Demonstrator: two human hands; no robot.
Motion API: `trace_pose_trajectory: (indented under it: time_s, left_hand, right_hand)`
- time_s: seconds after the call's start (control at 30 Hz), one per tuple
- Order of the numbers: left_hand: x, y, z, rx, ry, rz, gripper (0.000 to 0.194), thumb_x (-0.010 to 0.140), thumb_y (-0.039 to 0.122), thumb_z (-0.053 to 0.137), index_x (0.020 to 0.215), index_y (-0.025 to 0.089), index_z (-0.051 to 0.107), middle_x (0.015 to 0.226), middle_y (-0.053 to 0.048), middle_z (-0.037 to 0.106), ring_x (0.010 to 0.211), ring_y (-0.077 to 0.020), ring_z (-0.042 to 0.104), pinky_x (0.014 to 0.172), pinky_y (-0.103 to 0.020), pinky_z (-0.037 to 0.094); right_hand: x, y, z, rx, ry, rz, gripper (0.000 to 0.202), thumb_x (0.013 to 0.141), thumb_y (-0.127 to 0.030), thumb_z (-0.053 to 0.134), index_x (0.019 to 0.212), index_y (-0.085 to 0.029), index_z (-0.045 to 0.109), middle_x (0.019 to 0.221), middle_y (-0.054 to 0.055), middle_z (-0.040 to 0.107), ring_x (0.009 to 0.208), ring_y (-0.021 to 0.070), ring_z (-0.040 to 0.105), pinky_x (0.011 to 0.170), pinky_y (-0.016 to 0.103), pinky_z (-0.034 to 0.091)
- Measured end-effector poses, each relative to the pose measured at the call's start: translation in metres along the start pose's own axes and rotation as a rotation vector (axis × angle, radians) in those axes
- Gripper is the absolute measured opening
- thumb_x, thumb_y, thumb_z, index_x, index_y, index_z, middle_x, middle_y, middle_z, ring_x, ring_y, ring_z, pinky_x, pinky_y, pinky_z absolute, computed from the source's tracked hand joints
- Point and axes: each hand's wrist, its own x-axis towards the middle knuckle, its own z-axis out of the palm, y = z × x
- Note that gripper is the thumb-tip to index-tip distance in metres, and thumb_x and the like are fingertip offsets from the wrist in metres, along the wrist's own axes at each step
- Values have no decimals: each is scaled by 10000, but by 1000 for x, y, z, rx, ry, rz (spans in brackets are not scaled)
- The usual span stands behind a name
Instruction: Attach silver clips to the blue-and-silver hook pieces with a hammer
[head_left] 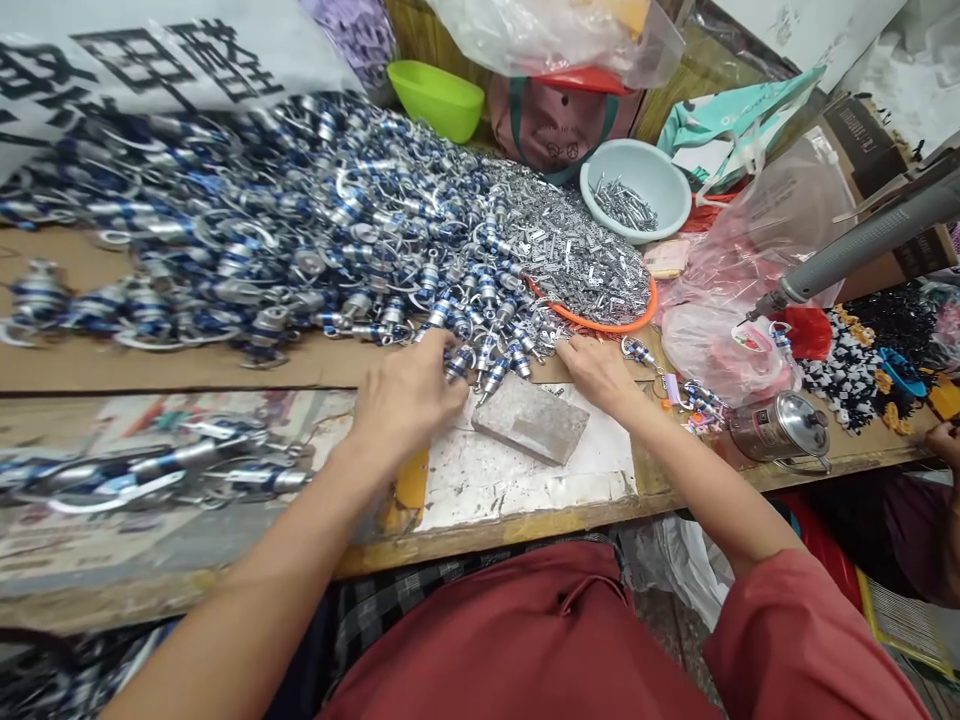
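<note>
Worn wooden workbench (480, 532), cardboard (330, 371) laid on top. Wood-panel wall (414, 32) behind, far side. Dark floor (670, 625) partly visible, near right.

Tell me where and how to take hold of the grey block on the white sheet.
Probably best gripped across its long edges: bring the right hand over from the right. The grey block is a flat, oblong slab, and blue-and-silver pieces crowd its far left corner.

Workbench (480, 530) seemingly bears metal parts (585, 260), block (531, 420).
</note>
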Motion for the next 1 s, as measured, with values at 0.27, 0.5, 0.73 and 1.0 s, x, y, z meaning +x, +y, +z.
trace_pose_trajectory:
  time_s: [0.27, 0.5, 0.73, 1.0]
  left_hand:
    - [-33, 15, -15, -1033, -91, -90, 811, 578, 281, 716, 1323, 194, 408, 593, 48, 599, 510, -156, 607, 515, -274, 517]
    - [-71, 20, 18, -993, -105, -149, 358, 537, 327, 788, 854, 171, 730, 774, -32, 729, 668, -153, 644, 641, -239, 532]
    - [-74, 17, 20, -824, -83, 28, 337, 618, 332, 721, 940, 234, 745, 473, 54, 583, 424, -88, 448, 442, -200, 430]
    - [-76, 18, 22, -830, -77, 159, 370, 670, 374, 690, 1006, 220, 721, 874, -10, 748, 659, -184, 664, 670, -283, 569]
  right_hand:
    - [13, -5, -10, 68, 10, 77, 329, 835, -15, 379, 1089, -142, 543, 988, 125, 628, 862, 215, 583, 639, 282, 404]
    - [-9, -7, -15, 870, 350, 224, 126, 806, -183, 581, 862, -144, 687, 857, 56, 695, 789, 159, 629, 736, 288, 490]
    - [-57, -59, -50, 1332, 416, 8, 88, 785, -194, 636, 771, -197, 722, 813, 11, 683, 792, 111, 625, 744, 236, 501]
    - [-55, -66, -41, 1448, 395, 112, 64, 756, -249, 671, 754, -213, 724, 802, 7, 654, 764, 113, 609, 702, 242, 504]
